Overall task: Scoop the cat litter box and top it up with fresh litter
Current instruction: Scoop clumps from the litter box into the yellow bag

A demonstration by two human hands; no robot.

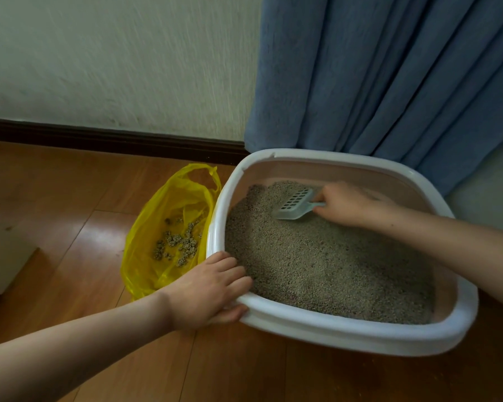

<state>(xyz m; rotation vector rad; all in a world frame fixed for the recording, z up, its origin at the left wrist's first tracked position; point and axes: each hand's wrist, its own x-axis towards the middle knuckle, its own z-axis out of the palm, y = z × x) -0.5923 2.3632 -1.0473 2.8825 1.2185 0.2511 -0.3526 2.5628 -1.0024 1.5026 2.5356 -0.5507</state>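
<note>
Head view: litter box [357,335] holds litter [325,262], scoop [295,203].

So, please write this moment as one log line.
right hand: holds scoop in litter | left hand: grips litter box rim | yellow bag: clumps inside

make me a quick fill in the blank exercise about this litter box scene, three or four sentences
1. The right hand holds the pale slotted plastic scoop by its ____.
2. The left hand grips the ____ of the white plastic litter box.
3. The scooped clumps lie inside the ____ plastic bag.
4. Behind the box hangs a ____ curtain.

Missing words: handle; rim; yellow; blue
</note>
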